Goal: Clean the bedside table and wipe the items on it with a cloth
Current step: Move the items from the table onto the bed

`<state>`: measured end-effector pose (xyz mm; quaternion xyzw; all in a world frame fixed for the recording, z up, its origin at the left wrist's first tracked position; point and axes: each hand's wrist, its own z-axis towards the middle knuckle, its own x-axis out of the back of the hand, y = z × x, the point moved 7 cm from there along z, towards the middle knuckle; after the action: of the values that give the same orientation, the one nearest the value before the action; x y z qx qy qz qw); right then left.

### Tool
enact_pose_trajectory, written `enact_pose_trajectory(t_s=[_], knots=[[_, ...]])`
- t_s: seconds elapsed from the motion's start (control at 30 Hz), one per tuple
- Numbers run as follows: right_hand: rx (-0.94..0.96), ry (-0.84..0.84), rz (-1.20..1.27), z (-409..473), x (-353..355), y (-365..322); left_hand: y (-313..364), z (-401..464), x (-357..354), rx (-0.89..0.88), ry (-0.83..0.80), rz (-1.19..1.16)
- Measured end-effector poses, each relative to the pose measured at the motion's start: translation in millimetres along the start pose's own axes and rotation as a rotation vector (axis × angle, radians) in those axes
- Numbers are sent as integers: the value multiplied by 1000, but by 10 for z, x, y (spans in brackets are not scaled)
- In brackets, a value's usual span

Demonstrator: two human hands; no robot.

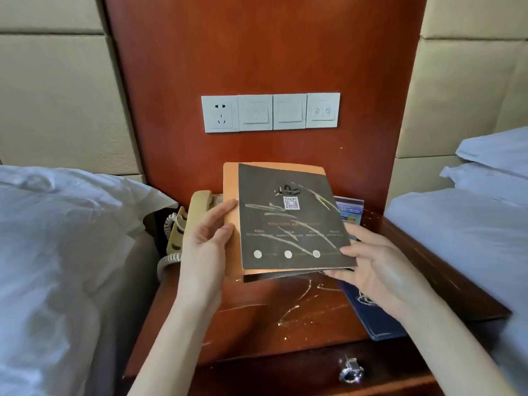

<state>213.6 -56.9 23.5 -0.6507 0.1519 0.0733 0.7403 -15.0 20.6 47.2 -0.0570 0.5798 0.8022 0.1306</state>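
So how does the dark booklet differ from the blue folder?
The dark booklet is held up by the left hand and right hand; the blue folder lies flat on the bedside table. The booklet is brown-black with pale strokes; the folder is navy. Both are flat.

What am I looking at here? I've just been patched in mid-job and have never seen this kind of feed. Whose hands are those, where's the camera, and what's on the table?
There is no machine: a person wears one camera on the head, looking forward and down. The left hand and right hand together hold up a dark booklet with an orange folder behind it, above the wooden bedside table. On the table sit a beige telephone at the left, a blue folder at the right and a small card at the back. Beds flank both sides. No cloth is visible.
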Motion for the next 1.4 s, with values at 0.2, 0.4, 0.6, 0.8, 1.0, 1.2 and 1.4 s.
enact_pose_trajectory(t_s=[0.2,0.4,0.6,0.8,1.0,1.2,1.4], knots=[[54,59,-6,32,419,-420,-193,248,-569,28,-107,49],[53,199,-59,160,1041,-817,-379,358,-1349,118,-337,145],[76,326,-72,96,1780,-1097,-549,346,-2169,174,-561,169],[141,484,-77,-228,2567,-1249,-792,283,-3042,264,-671,211],[140,634,-167,-316,3079,-1406,-1114,259,-3686,263,-820,284],[11,776,-409,-353,3561,-1416,-1305,267,-4063,230,-841,378],[-107,907,-638,-451,3807,-1411,-1523,224,-4212,275,-819,391]])
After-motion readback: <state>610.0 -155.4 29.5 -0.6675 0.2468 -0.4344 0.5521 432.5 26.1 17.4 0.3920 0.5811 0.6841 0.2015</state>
